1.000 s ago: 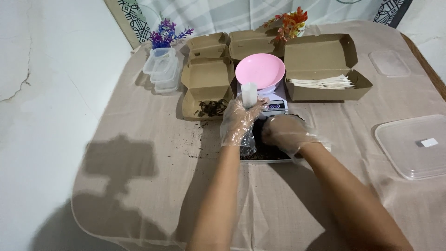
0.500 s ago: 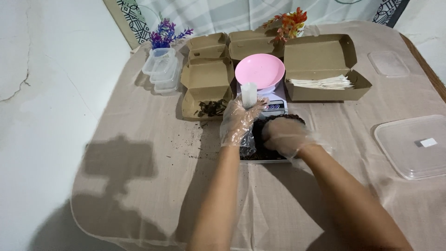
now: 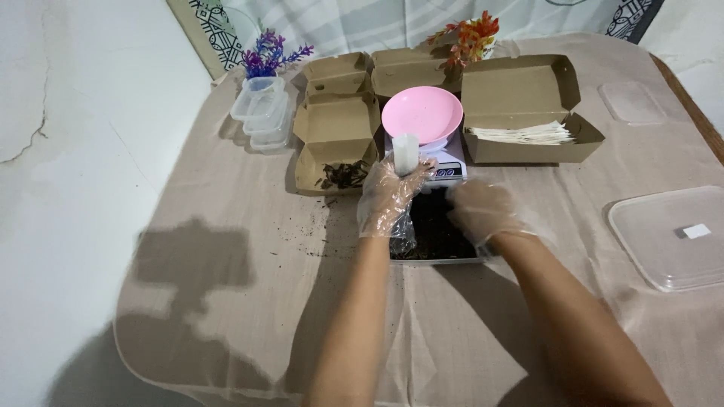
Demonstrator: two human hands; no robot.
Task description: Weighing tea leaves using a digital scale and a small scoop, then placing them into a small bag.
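Both hands wear loose, clear plastic gloves and work over a shallow tray of dark loose material (image 3: 436,226) that sits on the beige tablecloth (image 3: 226,301) just in front of a small kitchen scale (image 3: 445,167). The left hand (image 3: 386,197) has its fingers closed around a small white paper sachet (image 3: 405,153), pinching it near the bottom so that it stands upright above the knuckles, right at the near edge of the scale. The right hand (image 3: 477,211) hovers low over the right part of the tray, fingers curled downward and bunched together (motion blur hides whether they actually pinch any of the dark material or only touch it). A pink bowl (image 3: 422,114) rests on top of the scale. To the left of the scale lies an open cardboard box (image 3: 337,143) with a few dark dried bits in its near compartment, and dark crumbs are scattered on the cloth beside it. To the right, a larger open cardboard box (image 3: 528,102) holds a flat stack of white sachets (image 3: 520,134). Clear plastic containers (image 3: 262,113) are stacked at the far left beside a purple artificial plant (image 3: 268,56); a clear lid (image 3: 667,235) lies well apart at the right.
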